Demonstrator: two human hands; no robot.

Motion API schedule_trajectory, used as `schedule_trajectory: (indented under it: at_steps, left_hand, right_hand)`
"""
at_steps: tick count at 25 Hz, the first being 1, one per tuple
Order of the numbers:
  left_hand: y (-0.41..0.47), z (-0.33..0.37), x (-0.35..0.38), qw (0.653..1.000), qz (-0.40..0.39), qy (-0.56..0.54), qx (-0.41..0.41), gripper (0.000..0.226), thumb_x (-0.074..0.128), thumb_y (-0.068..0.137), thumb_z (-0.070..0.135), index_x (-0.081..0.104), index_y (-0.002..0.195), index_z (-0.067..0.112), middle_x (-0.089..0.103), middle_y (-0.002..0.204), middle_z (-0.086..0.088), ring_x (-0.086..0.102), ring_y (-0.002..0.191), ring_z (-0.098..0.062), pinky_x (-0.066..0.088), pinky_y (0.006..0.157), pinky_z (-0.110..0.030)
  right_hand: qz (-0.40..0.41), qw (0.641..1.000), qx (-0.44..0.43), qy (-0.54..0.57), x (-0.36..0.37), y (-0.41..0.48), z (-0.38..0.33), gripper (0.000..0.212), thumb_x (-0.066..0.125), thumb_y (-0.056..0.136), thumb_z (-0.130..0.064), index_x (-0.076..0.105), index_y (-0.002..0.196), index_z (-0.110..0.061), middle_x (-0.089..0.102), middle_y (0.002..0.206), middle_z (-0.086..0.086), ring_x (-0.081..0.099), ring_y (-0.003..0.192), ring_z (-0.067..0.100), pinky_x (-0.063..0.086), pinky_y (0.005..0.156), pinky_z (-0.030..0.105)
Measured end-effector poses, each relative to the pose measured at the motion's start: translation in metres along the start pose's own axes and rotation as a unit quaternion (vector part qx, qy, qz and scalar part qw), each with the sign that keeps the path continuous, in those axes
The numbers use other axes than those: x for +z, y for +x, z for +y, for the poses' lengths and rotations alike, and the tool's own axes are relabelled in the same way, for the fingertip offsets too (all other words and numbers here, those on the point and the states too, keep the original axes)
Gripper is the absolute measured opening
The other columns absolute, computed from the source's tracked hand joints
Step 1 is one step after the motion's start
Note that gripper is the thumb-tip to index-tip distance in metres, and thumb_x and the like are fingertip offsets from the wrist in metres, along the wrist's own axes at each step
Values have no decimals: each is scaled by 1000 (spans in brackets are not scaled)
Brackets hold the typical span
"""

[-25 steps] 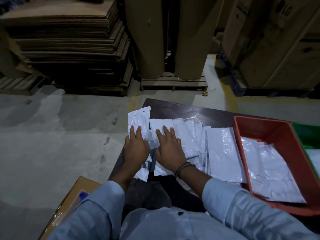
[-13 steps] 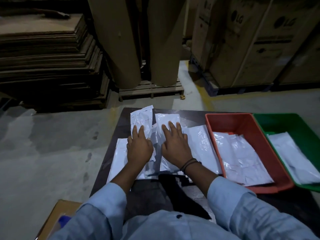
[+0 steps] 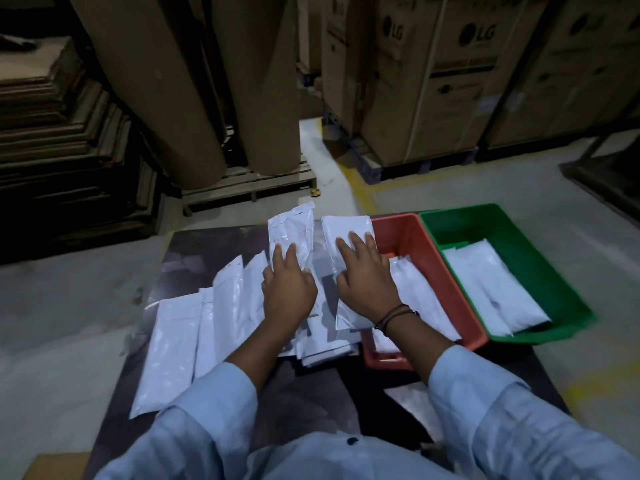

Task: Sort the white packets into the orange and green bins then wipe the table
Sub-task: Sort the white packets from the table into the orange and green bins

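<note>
Head view: both hands lie palm-down on the spread of white packets (image 3: 221,306) covering the dark table (image 3: 194,251).

Left hand (image 3: 289,292): the fingers are extended and close together, pressed flat on one white packet (image 3: 291,230) whose far end reaches the table's far edge. The thumb lies against that packet's right side. Nothing is gripped.

Right hand (image 3: 367,282): the fingers are extended and slightly spread, flat on a second packet (image 3: 346,230) just beside the orange bin (image 3: 405,237). Nothing is gripped. Dark bands (image 3: 394,315) circle this wrist.

The two hands are near each other but do not touch; a strip of packets shows between them.

Bins: the orange bin stands right of the packets and touches the green bin (image 3: 485,226) on its right. White packets lie flat in the orange bin (image 3: 422,299) and in the green bin (image 3: 491,289).
</note>
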State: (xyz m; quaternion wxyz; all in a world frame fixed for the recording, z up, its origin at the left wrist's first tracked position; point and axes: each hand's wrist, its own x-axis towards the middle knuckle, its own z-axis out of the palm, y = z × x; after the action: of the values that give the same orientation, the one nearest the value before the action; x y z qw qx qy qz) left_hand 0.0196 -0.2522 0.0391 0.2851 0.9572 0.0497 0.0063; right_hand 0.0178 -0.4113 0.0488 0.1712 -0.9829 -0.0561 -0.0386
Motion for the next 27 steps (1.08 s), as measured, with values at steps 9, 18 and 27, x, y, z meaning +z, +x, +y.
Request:
schedule_trajectory:
  at_steps: [9, 18, 27]
  left_hand:
    - [-8, 171, 82, 998, -35, 13, 53, 61, 46, 104, 26, 24, 160, 19, 13, 170, -8, 29, 148, -42, 31, 120, -53]
    - [-31, 278, 161, 998, -54, -20, 25, 61, 45, 104, 26, 22, 161, 20, 11, 171, -7, 25, 151, -42, 30, 121, -52]
    - [-36, 297, 183, 997, -70, -24, 21, 62, 45, 104, 25, 22, 161, 19, 10, 171, -9, 19, 154, -39, 25, 124, -51]
  right_hand:
    - [18, 1000, 12, -15, -75, -13, 171, 66, 46, 93, -27, 29, 156, -21, 21, 165, 7, 8, 155, 33, 29, 115, 54]
    - [-55, 990, 11, -131, -107, -32, 321, 69, 47, 92, -31, 23, 155, -22, 17, 166, 8, 6, 154, 36, 27, 113, 55]
    - [-166, 967, -29, -194, -67, -22, 353, 70, 44, 97, -31, 14, 157, -11, 12, 164, 21, 1, 151, 49, 3, 123, 59]
